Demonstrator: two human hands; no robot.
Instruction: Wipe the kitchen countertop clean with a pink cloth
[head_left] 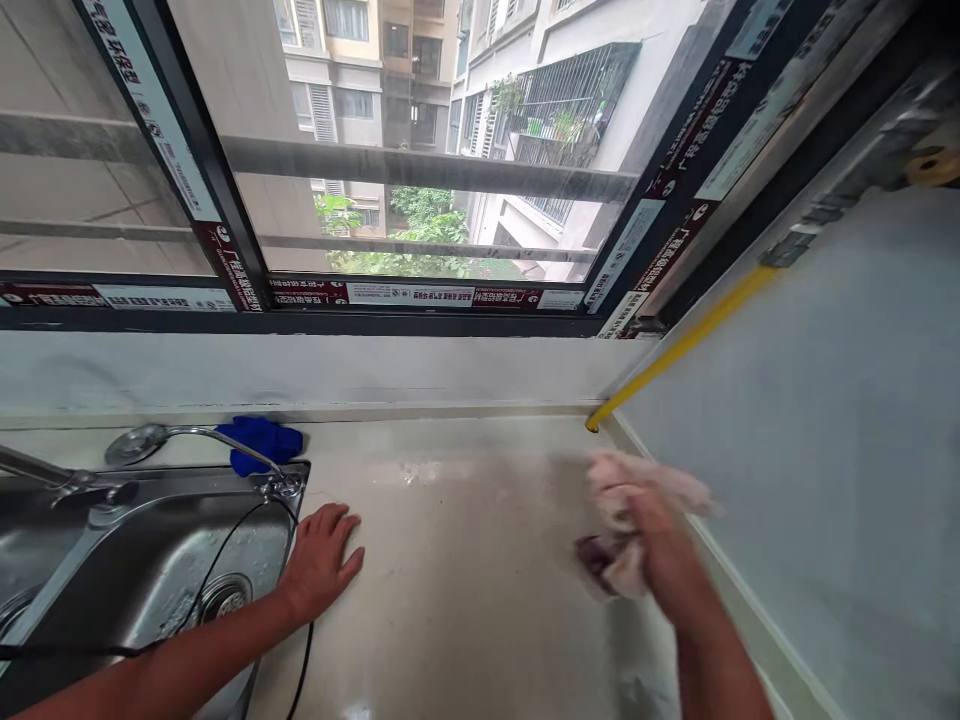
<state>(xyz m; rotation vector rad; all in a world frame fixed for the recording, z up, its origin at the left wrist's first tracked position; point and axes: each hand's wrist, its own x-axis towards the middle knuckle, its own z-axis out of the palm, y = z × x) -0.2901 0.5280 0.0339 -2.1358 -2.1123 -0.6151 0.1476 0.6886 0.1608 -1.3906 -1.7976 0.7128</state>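
Observation:
My right hand [654, 535] grips a pale pink cloth [616, 488] with a dark reddish patch at its lower end. Hand and cloth are blurred, over the right side of the beige countertop [450, 560] and close to the right wall. My left hand [321, 562] rests on the counter by the sink's right edge, fingers spread and holding nothing. A black cable [305, 665] runs beneath my left forearm and across the sink [187, 530].
Behind the sink stand a chrome faucet [75, 480] and a curved spout [217, 436], with a crumpled blue cloth [259, 440] beside them. A yellow pipe [679, 350] slants down to the counter's back right corner. A dark-framed window [420, 325] spans the back.

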